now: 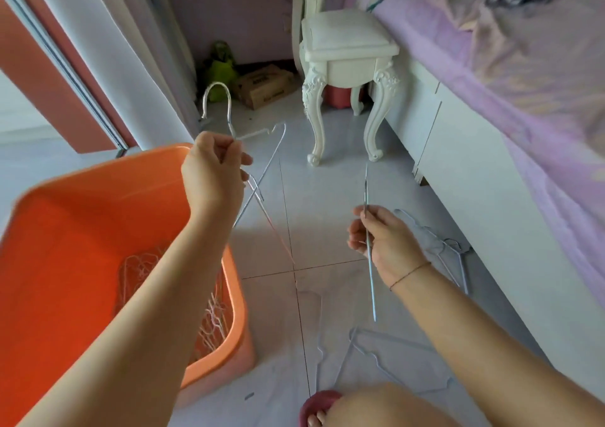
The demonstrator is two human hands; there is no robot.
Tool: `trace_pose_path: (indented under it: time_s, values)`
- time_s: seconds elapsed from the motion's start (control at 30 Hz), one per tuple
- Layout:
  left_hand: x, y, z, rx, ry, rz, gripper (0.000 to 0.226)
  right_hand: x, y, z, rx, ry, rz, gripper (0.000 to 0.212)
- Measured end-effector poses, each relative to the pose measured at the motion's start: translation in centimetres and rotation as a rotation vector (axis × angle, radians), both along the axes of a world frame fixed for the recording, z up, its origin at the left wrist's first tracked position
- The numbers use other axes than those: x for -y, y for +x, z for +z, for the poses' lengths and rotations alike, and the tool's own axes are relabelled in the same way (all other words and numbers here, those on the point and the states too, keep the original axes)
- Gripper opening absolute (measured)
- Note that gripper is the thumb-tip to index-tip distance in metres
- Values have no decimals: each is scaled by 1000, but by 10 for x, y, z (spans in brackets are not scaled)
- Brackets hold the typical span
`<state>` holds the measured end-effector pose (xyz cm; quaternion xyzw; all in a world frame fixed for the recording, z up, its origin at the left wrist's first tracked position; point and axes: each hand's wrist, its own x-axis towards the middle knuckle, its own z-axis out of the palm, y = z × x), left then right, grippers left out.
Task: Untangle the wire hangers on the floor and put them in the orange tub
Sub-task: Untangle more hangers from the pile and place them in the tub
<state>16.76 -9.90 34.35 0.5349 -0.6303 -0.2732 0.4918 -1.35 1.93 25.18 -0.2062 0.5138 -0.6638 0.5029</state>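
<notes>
two hangers held up, one per hand, beside the orange tub (98,230)

a pale hanger (226,112) is pinched at its neck by the left hand (212,171) over the tub's rim; a blue hanger (369,253) is gripped edge-on by the right hand (383,240). more hangers (438,249) are left on the floor (311,197), and a pile (209,321) is already in the tub.

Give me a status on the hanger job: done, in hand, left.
Done: a pile of hangers already lies in the orange tub. In hand: the left hand holds hangers by the neck beside the tub; the right hand grips a blue hanger. Left: blue hangers on the floor by the bed and near the foot.
</notes>
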Motion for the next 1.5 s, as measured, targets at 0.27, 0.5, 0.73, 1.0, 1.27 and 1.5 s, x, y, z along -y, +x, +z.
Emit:
trace_pose_path:
  time_s: [0.27, 0.5, 0.73, 1.0, 1.27, 1.5]
  values:
    - [-18, 63, 41, -325, 105, -68, 18, 42, 78, 51, -34, 8, 247, 22]
    - [-35, 38, 37, -417, 149, -136, 12, 36, 96, 50, 99, -47, 374, 26]
    - [-23, 28, -2, -5, 56, 83, 7, 21, 63, 47, -162, 18, 250, 25]
    - [-19, 16, -34, 37, 123, 96, 8, 25, 39, 40, -271, 8, 148, 27]
    - [6, 39, -21, -61, 92, 158, 10, 37, 47, 52, -255, -21, 226, 25]
    - [29, 142, 5, -74, 36, 423, 12, 84, 147, 105, -157, -116, 508, 28]
